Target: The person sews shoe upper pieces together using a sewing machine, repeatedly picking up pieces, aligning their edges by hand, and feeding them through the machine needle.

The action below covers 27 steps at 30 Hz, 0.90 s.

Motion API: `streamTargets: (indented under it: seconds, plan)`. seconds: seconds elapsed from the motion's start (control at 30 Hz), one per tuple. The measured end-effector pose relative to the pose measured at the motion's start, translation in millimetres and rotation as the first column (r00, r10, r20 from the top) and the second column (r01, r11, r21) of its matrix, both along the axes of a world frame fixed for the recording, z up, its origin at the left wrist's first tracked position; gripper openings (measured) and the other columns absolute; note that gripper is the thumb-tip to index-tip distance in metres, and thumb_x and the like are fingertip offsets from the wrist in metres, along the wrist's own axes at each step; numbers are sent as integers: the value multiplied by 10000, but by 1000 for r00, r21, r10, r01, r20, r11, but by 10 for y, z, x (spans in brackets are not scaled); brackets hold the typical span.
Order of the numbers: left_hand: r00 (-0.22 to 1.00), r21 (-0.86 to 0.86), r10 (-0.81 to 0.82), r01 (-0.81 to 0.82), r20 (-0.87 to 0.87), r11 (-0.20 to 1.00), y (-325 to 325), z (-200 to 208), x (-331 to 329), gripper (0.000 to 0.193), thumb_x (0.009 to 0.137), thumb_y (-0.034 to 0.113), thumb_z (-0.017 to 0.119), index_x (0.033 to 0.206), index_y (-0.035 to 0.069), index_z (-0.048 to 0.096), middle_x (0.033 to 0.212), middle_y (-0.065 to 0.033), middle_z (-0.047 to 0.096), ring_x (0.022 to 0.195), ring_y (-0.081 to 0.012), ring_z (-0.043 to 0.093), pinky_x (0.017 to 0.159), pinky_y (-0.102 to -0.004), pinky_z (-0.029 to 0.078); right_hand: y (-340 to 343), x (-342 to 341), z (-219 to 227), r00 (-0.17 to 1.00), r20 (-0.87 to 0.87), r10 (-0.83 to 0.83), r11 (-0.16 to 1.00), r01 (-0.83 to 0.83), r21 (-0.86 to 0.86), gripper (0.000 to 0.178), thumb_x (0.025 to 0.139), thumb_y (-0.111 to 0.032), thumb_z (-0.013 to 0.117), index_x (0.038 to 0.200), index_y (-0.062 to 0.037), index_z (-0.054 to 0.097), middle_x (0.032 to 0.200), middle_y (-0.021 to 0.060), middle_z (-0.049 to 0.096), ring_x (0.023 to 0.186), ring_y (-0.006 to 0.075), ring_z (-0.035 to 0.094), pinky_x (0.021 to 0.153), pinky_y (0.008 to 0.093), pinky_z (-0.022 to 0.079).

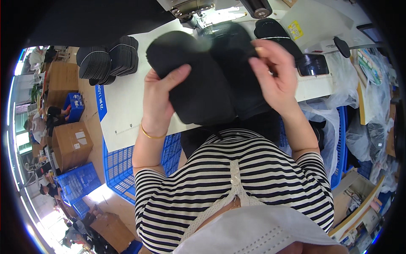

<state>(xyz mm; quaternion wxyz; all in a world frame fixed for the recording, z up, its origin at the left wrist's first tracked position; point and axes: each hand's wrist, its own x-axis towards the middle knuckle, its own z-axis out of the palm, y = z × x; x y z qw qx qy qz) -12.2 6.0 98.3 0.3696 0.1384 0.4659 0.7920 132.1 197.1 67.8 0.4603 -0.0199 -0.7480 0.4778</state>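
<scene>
Two black insole-shaped pieces are side by side above the white table, under the sewing machine head [190, 8]. My left hand [158, 95] grips the left black insole [198, 86] at its outer edge, thumb on top and fingers underneath. On the other side, my right hand [277, 76] is closed, thumb and forefinger at the outer edge of the right black insole [232, 63]. That hand and the upper part of its insole are slightly smeared by motion. The insoles overlap or touch along the middle; which lies on top is hard to tell.
Corded stacks of black insoles [95, 62] lie at the table's left end; another corded bundle [272, 31] lies right of the machine. A small dark display [313, 64] sits at the right. Blue crates [122, 163] stand below the table. Cartons [72, 146] and people are farther left.
</scene>
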Motion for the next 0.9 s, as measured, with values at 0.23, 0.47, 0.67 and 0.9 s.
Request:
streamTargets:
  seconds: [0.23,0.47,0.67,0.9]
  plan:
    - [958,122,226,-207,-175,971,50,-30,169,237,863,-90,689,1085,-4,692,1047,-103,724,932,-165,699,857,-304,571,-214,-145,54,825,82,559,739,-450,-502,182,962,-40,521,1098,11,629,904,11,602,780,59,535,726,214,440]
    - [962,200,249,-224,-109,954,-11,-160,52,266,890,-87,614,1129,15,672,1092,-113,709,994,-221,694,895,-331,563,-369,42,-80,922,154,354,861,-257,-439,100,890,-4,687,964,33,630,1033,85,633,659,64,600,545,191,480]
    - [973,197,201,-176,-113,964,-50,-141,-40,375,844,-159,609,1180,7,631,1116,-118,691,1005,-218,691,899,-331,570,-364,-1,-96,915,134,380,824,-269,-499,63,906,24,655,942,49,610,945,98,680,735,110,705,629,214,575]
    - [963,126,228,-211,-145,969,3,-93,-131,356,830,-169,628,1141,3,636,1084,-118,691,976,-210,692,881,-330,573,-398,-66,-10,909,106,403,735,-252,-629,110,913,21,651,1002,52,595,897,123,711,740,141,725,652,224,585]
